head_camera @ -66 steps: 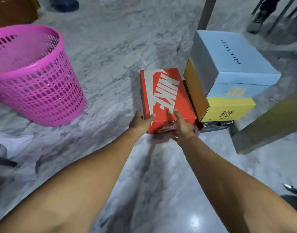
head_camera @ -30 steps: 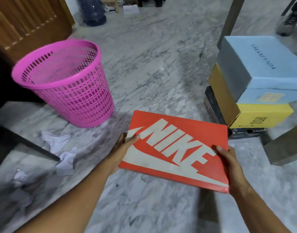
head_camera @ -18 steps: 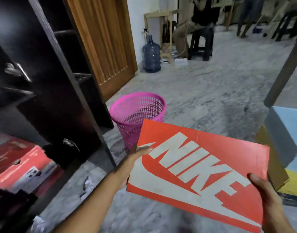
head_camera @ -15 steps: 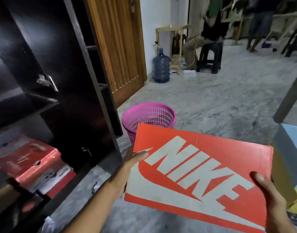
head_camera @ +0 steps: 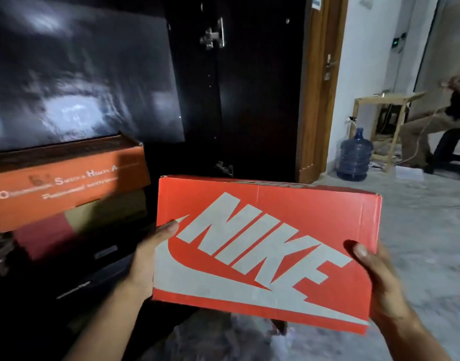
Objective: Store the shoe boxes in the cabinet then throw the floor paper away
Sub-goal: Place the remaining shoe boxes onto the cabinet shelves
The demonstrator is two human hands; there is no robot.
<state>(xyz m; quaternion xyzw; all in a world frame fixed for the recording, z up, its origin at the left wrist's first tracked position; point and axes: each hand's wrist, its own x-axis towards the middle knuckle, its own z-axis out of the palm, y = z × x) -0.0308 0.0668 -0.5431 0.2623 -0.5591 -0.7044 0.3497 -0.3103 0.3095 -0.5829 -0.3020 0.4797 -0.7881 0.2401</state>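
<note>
Left hand (head_camera: 145, 259) and right hand (head_camera: 374, 277) clamp the Nike box (head_camera: 265, 251) by its ends, thumbs on top, while the cabinet (head_camera: 236, 100) at frame left holds what look like stacked boxes (head_camera: 67, 188).

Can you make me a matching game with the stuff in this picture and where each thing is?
Things:
1. Nike shoe box
2. orange box with white writing
3. blue water jug
4. wooden door

Places:
A. on the floor by the white wall
B. held between the left hand and right hand
C. right of the dark cabinet
D. on top of the stack at the left

Pairs: 1-B, 2-D, 3-A, 4-C
</note>
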